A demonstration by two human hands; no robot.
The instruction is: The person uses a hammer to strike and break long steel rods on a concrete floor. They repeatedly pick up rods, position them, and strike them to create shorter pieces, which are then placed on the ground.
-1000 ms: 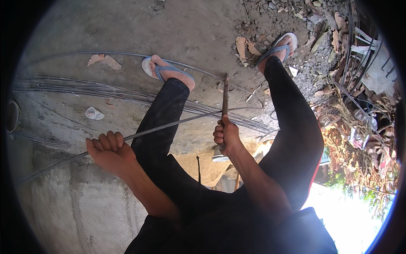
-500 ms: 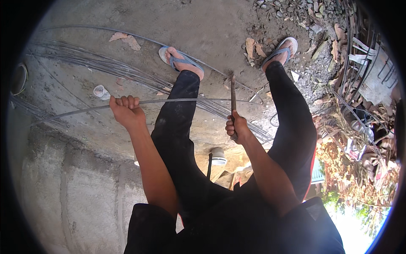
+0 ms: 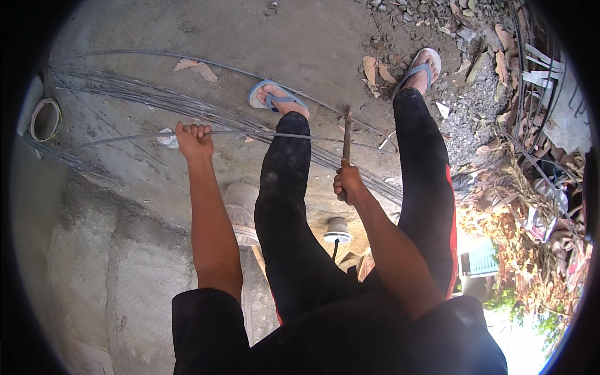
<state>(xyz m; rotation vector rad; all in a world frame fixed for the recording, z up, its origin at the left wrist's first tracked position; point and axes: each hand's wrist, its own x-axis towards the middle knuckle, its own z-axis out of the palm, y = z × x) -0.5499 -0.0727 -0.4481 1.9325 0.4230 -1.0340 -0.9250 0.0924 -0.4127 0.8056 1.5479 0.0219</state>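
Bare grey ground (image 3: 306, 37), dusty, with rubble (image 3: 459, 122) along its right side. Mid-scene, a thin metal rod (image 3: 250, 133), raised, passing in front of the person's left shin (image 3: 286, 162). Left grip (image 3: 195, 140) clenched round the rod, toward its left part. Right grip (image 3: 348, 180) clenched on the near end of a short dark bar (image 3: 347, 134); bar and rod cross in view, contact uncertain.

Hazards, as judged: rod looks springy, so a loosened left grip could let it whip against the shin; its right end, near other metal, could snag if pulled. Open left sandal (image 3: 286, 99) gives little cover should the bar drop.

Rod's long axis runs left to right, gently bowed, left part dipping nearer. Bar's axis runs near to far, free tip pointing far.

Further out: bundle of rods (image 3: 219, 115), slanting far left to near right; beyond it, a long single rod (image 3: 232, 65). Nearer: pale bucket (image 3: 240, 209) left of the left leg, whitish pot (image 3: 337, 225) between the legs, concrete wall (image 3: 150, 275) near left.
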